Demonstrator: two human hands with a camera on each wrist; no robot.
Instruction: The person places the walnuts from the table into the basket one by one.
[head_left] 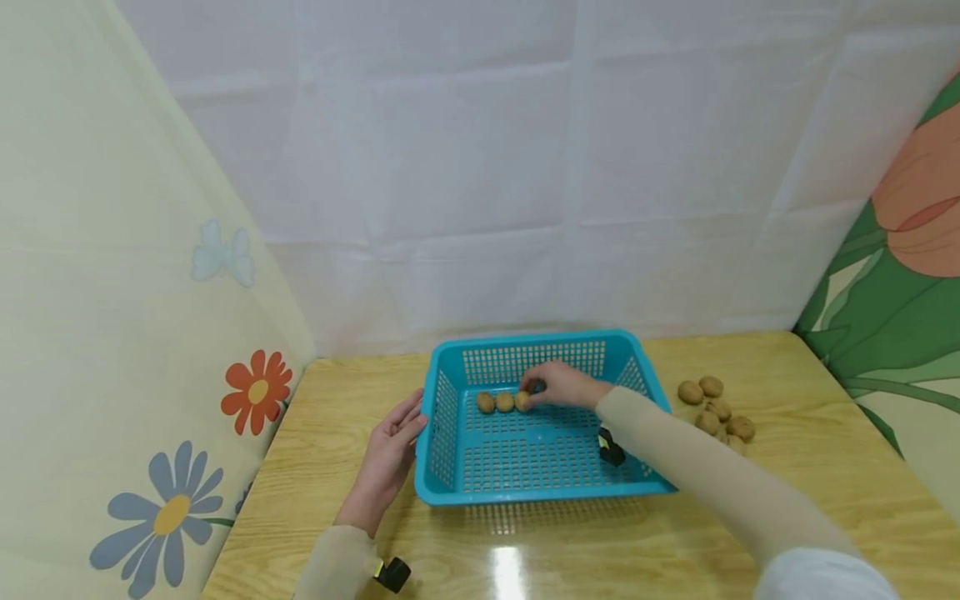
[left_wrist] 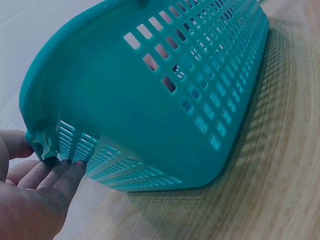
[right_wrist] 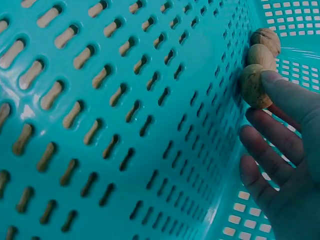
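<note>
A blue plastic basket (head_left: 543,498) with slotted sides stands on the wooden table. My left hand (head_left: 392,450) grips its left rim, the thumb on top and the fingers curled beneath the edge (left_wrist: 42,192). Inside, a short row of three walnuts lies on the basket floor toward the far side: the left walnut (head_left: 485,402), the middle walnut (head_left: 505,402) and the right walnut (head_left: 522,401). My right hand (head_left: 562,385) reaches in from the right and pinches the right walnut (right_wrist: 255,86) between thumb and fingers, right beside the middle one.
Several loose walnuts (head_left: 707,421) lie in a cluster on the table (head_left: 810,450), right of the basket and beside my right forearm. A white cloth (head_left: 465,167) hangs behind the table. Patterned cloths with flowers (head_left: 258,392) hang at both sides.
</note>
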